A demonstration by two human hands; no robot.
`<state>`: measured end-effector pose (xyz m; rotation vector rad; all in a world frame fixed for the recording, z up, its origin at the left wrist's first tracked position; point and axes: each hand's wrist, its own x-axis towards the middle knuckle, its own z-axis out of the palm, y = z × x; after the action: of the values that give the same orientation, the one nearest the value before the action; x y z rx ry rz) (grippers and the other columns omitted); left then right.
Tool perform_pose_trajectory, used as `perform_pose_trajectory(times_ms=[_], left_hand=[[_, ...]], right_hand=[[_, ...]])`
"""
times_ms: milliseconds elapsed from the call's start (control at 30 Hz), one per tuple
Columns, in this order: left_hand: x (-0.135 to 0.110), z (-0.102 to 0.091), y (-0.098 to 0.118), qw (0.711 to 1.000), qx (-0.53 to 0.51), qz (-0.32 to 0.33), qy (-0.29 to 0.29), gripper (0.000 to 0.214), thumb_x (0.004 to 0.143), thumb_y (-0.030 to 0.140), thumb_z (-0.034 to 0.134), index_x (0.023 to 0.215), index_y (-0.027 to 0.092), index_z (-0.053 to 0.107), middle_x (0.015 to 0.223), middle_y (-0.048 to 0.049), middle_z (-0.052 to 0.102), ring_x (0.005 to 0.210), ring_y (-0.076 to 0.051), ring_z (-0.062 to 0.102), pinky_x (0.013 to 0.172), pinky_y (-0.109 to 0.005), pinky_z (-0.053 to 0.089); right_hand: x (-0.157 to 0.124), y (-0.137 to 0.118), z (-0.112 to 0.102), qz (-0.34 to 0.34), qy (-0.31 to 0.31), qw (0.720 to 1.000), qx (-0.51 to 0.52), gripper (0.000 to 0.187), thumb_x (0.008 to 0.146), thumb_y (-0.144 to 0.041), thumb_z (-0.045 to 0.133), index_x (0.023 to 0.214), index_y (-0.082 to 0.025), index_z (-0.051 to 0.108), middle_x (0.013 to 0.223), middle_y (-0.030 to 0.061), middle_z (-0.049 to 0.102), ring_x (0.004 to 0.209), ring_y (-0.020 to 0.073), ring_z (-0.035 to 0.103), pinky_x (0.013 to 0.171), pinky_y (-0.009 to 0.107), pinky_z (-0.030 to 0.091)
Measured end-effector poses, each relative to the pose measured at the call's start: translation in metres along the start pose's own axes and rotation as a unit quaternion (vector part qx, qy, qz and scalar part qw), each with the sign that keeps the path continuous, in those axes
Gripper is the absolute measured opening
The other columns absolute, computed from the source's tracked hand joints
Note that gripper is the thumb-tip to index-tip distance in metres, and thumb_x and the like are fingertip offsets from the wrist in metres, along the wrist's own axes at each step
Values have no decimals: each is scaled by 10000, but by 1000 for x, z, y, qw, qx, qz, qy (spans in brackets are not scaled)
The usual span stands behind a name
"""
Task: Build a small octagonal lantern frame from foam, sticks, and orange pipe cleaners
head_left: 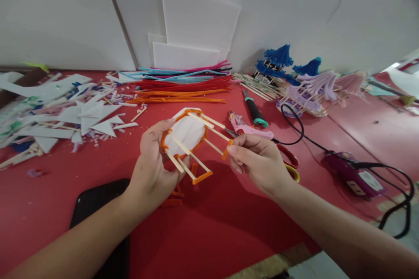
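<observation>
My left hand [153, 157] is closed around the edge of a small craft model [187, 134], a white foam base rimmed with orange pipe cleaner. Several pale wooden sticks stand out from the rim, tilted toward me and to the right. A short orange pipe cleaner piece [202, 177] joins stick tips at the near side. Between thumb and fingertips of my right hand [255, 159] is another short orange pipe cleaner piece [227, 150], against the stick ends on the right. Below the model, more short orange pieces [172, 202] lie on the table, partly hidden by my left hand.
Behind are pipe cleaners [183, 83] and white foam sheets [199, 22]. Foam scraps [81, 113] spread left; a black phone [98, 200] lies near my left forearm. Rightward are a pink glue gun [248, 128], a cutter [253, 109], scissors [290, 157], finished models [314, 85] and a corded purple power strip [355, 174].
</observation>
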<state>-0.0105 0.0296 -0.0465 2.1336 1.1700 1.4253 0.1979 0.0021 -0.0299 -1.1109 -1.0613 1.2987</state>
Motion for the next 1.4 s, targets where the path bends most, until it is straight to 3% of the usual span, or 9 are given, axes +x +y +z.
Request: perform_pose_trajectory(times_ms=[433,667,967,1200,1400], left_hand=[[-1,1,-1,1000,-4,-4,0,740,658,95,655,1289,267,309,1190,-116,452,1120,-323,552,926,-520,521],[4,0,4,996,61,61,23,702,642,87,652,1261,257,368,1147,-74,456,1011,-247,592,832,-388,574],[3,1,3,997,50,54,25,707,652,93,668,1266,264,361,1160,-78,460,1027,-264,585,848,-404,560],[5,1,6,996,56,67,24,694,643,86,651,1253,251,365,1137,-68,456,1000,-238,584,804,-354,566],[5,-1,6,996,66,61,15,657,664,107,635,1248,248,367,1139,-77,446,1031,-247,575,865,-373,538]], right_hand=[[-1,-2,0,4,13,1000,-13,187,723,-284,724,640,-173,598,439,-56,531,393,63,431,408,214,309],[-1,0,0,-2,6,1000,-3,193,737,-283,725,640,-178,595,445,-63,527,392,58,431,409,212,309],[-1,0,1,0,8,1000,-3,195,734,-292,731,649,-177,598,450,-62,533,388,59,433,405,214,308],[-1,-1,0,1,12,1000,-15,202,734,-286,731,643,-172,591,442,-62,532,388,56,435,410,208,314],[-2,-1,0,-8,18,1000,-24,199,719,-284,740,641,-167,598,433,-62,531,384,53,433,404,196,312]])
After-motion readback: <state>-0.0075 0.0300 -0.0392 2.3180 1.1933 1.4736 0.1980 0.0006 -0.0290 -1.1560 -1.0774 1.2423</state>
